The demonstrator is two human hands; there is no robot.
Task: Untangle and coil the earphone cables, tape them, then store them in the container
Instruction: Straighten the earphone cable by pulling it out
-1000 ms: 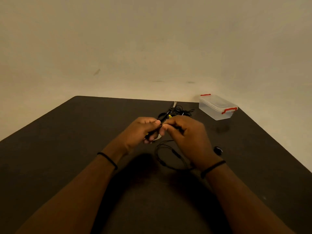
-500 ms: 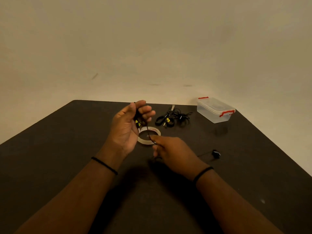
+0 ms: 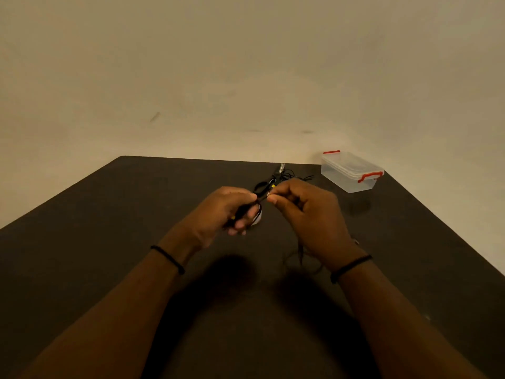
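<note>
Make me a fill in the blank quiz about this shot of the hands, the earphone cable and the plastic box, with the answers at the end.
1. The clear container has ____ latches.
2. The container's lid is ____.
3. Both the left hand and the right hand hold a black ____.
4. Each wrist wears a thin black ____.

Answers: red; on; cable; band

Lying on the dark counter (image 3: 109, 242): a lidded clear container (image 3: 351, 172) near the far right corner, a cable tangle (image 3: 284, 177) just left.
</note>
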